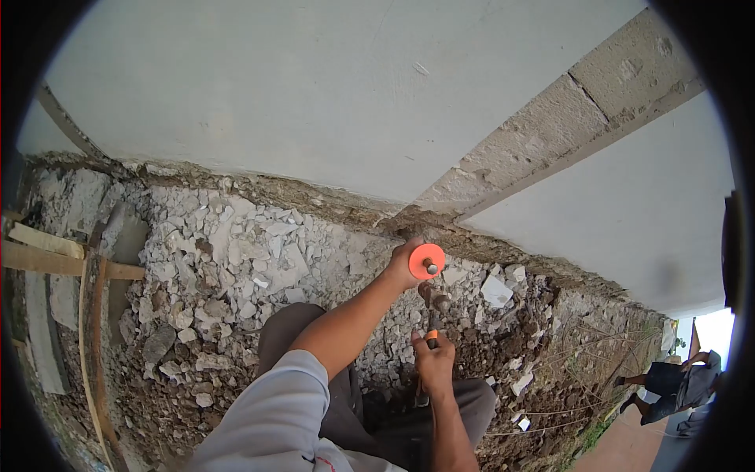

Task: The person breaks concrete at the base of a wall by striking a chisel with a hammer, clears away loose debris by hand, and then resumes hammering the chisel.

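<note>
My left hand is closed around a chisel with a round orange hand guard. The chisel's metal striking end faces up towards me, and its tip is hidden, pointing to the foot of the wall. In my right hand is a hammer, gripped by its handle, which has an orange band. The hammer head is just below the guard and seems apart from the chisel. Behind my left hand runs a rough, broken strip along the wall base.
Broken concrete and soil cover the ground around my legs. A pale wall has a bare concrete strip crossing it. Wooden boards stand at left. Another person is at far right, near a paved path.
</note>
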Demonstrator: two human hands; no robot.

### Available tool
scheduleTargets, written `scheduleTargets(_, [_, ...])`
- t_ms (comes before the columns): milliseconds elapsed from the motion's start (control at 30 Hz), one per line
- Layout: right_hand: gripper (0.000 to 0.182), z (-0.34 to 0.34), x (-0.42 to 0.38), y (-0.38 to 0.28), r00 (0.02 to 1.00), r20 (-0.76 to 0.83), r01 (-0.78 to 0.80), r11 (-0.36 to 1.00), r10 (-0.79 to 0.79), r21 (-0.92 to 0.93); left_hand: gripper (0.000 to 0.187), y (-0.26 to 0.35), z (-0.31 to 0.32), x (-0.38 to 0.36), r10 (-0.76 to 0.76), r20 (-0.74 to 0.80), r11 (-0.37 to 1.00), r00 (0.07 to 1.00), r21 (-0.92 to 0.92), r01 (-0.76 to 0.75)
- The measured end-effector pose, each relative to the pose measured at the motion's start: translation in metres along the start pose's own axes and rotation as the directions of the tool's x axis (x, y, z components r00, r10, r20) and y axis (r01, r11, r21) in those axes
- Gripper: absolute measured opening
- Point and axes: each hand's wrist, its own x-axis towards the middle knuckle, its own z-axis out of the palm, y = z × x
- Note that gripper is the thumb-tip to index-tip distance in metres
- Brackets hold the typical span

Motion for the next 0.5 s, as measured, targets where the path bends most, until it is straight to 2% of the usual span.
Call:
scheduleTargets(100, [0.023,-0.036,-0.032,-0.043,0.995,-0.058,0.093,0.989,-0.087,0.115,0.018,-0.007,-0.001,0.004,0.007,0.055,0.999,0.998,0.035,-0.009])
scheduleTargets(133, [0.023,-0.053,-0.045,-0.07,0.98,-0.133,0.175,0.967,-0.151,0.185,0.019,-0.009,0.007,-0.002,0.033,-0.023,0.999,0.999,0.029,-0.033])
scheduleTargets(167, [0.023,-0.067,-0.055,-0.089,0.91,-0.261,0.379,0.902,-0.322,0.208,0.02,-0.009,0.015,-0.008,0.064,-0.102,0.998,0.993,0.025,-0.062])
scheduleTargets(200, [0.027,-0.078,-0.066,-0.124,0.847,-0.324,0.514,0.804,-0.422,0.299,0.02,-0.008,0.02,-0.012,0.065,-0.111,0.998,0.992,0.023,-0.063])
scheduleTargets(233, [0.03,-0.085,-0.062,-0.134,0.679,-0.45,0.713,0.667,-0.58,0.216,0.02,-0.006,0.023,-0.014,0.055,-0.146,0.998,0.988,0.027,-0.052])
scheduleTargets(300, [0.032,-0.087,-0.056,-0.141,0.495,-0.591,0.861,0.451,-0.638,0.235,0.02,-0.007,0.016,-0.003,0.053,-0.187,0.998,0.981,0.029,-0.049])
scheduleTargets(333, [0.031,-0.081,-0.049,-0.134,0.414,-0.658,0.906,0.356,-0.629,0.229,0.019,-0.014,-0.002,0.017,0.116,-0.114,0.988,0.987,0.113,-0.103])
scheduleTargets(367, [0.028,-0.06,-0.033,-0.113,0.529,-0.593,0.815,0.557,-0.607,0.157,0.019,-0.02,-0.013,0.027,0.167,-0.035,0.969,0.985,0.191,-0.158])
scheduleTargets(400, [0.026,-0.035,-0.014,-0.082,0.633,-0.54,0.685,0.726,-0.554,0.059,0.019,-0.018,-0.015,0.024,0.162,-0.035,0.97,0.986,0.187,-0.153])
scheduleTargets(433, [0.022,-0.02,0.008,-0.049,0.936,-0.265,0.268,0.958,-0.233,0.103,0.018,-0.008,-0.012,0.023,0.063,-0.037,0.992,0.997,0.11,-0.058])
scheduleTargets(467, [0.019,-0.015,0.012,-0.025,0.977,0.019,-0.213,0.977,0.213,0.002,0.018,-0.009,-0.009,0.02,-0.047,-0.039,0.998,0.998,0.028,0.048])
scheduleTargets(500, [0.018,-0.013,0.004,-0.026,0.982,0.01,-0.187,0.971,0.187,0.148,0.016,-0.008,0.011,0.001,-0.038,-0.194,0.999,0.98,-0.036,0.032])
